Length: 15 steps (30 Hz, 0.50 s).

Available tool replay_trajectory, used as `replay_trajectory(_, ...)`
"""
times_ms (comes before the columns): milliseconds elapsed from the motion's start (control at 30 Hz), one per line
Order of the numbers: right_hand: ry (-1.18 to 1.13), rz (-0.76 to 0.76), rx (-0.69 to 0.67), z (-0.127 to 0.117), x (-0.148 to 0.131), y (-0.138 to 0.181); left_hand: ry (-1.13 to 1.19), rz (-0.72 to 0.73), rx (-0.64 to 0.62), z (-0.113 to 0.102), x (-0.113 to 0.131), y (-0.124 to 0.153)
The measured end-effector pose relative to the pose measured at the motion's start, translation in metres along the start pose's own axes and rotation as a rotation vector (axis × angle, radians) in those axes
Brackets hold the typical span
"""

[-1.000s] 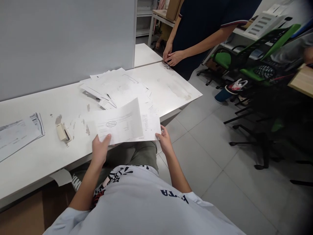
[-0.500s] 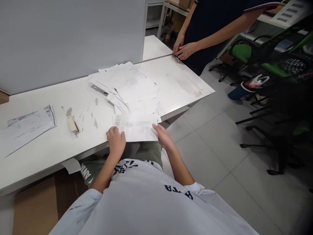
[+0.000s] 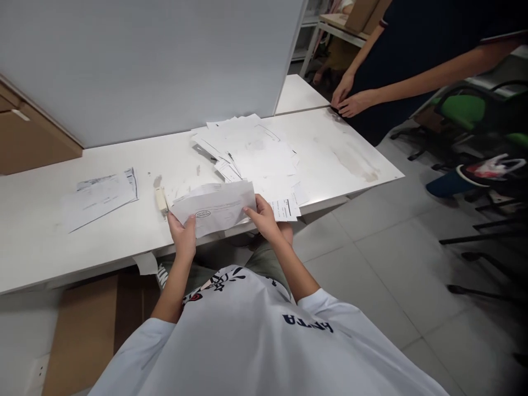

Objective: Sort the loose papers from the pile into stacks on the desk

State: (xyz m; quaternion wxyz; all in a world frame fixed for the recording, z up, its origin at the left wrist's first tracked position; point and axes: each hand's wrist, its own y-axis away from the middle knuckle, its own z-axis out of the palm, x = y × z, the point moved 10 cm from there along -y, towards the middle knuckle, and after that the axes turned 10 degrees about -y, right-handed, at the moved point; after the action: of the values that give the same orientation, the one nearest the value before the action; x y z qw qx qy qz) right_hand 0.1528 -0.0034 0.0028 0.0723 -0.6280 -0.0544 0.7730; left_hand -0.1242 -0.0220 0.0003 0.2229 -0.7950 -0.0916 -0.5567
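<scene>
Between my two hands is a sheet of paper (image 3: 220, 210) with an oval stamp and faint print, raised at the table's front edge and slightly curved. My left hand (image 3: 183, 234) grips its left end, thumb in front and fingers behind. My right hand (image 3: 264, 217) pinches its right end the same way. Whether more sheets lie behind it I cannot tell. Beyond it spreads a loose pile of papers (image 3: 264, 148). A cream stapler (image 3: 161, 201) lies just past my left hand. Farther left rests a smaller stack of papers (image 3: 105, 195).
A white table (image 3: 37, 220) runs along a grey partition (image 3: 144, 66). Cardboard boxes stand at the left (image 3: 33, 132) and under the table (image 3: 86, 330). Across the table's right end, another person's hands (image 3: 350, 102) rest near the edge. Green chairs and a blue bin (image 3: 447, 181) are at right.
The held sheet has been lifted, tilted up and moved left, away from the pile's front papers. My view has turned left, showing more of the box there.
</scene>
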Motion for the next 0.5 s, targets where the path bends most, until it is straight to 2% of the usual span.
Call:
replay_trajectory(100, -0.068, -0.074, -0.004, 0.020, 0.005, -0.008, 0.040, 0.171, 0.131, -0.032, 0.015, -0.008)
replay_trajectory(200, -0.073, -0.083, -0.019, 0.031, 0.021, -0.009, 0.044, 0.224, 0.193, -0.052, 0.009, -0.009)
replay_trajectory(333, -0.025, -0.119, -0.023, 0.030, 0.030, -0.009, 0.086, 0.204, 0.168, -0.055, -0.004, -0.008)
replay_trajectory(500, 0.019, -0.090, -0.056, 0.034, 0.012, -0.006, 0.036, 0.192, 0.154, -0.062, 0.016, -0.010)
